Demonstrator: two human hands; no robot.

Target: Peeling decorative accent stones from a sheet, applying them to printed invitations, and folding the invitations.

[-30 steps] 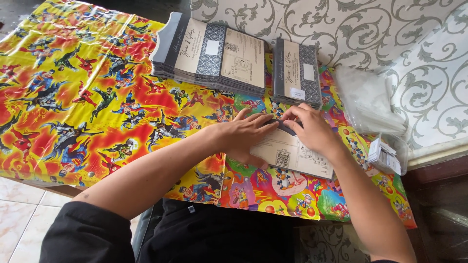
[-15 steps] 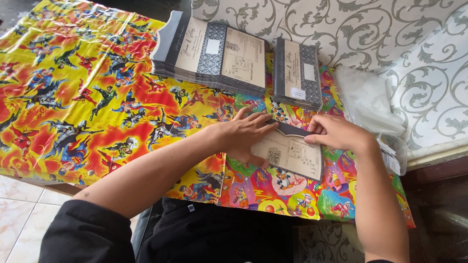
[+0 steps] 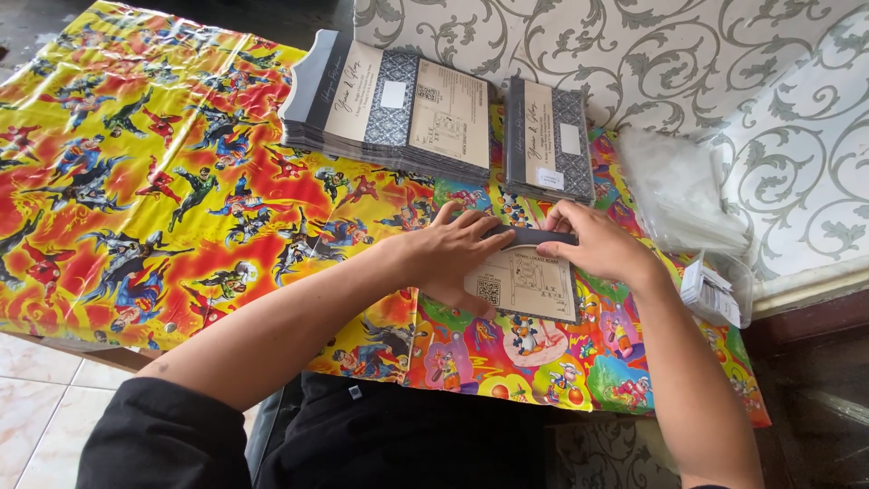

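Note:
A beige printed card (image 3: pixel 529 285) with a dark folded flap lies on a bright cartoon-patterned cloth (image 3: pixel 163 181). My left hand (image 3: pixel 457 249) presses flat on the card's left part, fingers spread over the flap. My right hand (image 3: pixel 597 244) pinches the dark flap at the card's upper right edge. Behind the hands, a wide stack of unfolded cards (image 3: pixel 394 113) sits beside a narrower stack of folded cards (image 3: pixel 548 140).
A pile of clear plastic sleeves (image 3: pixel 679 195) lies at the right, with a small bundle of white slips (image 3: pixel 711 294) near it. A grey patterned covering (image 3: pixel 688 63) runs behind. Tiled floor (image 3: pixel 36 407) shows at lower left beyond the table edge.
My right hand slid right along the card and then came back to its upper right edge. The dark flap now lies folded down along the card's top. My left hand stayed on the card.

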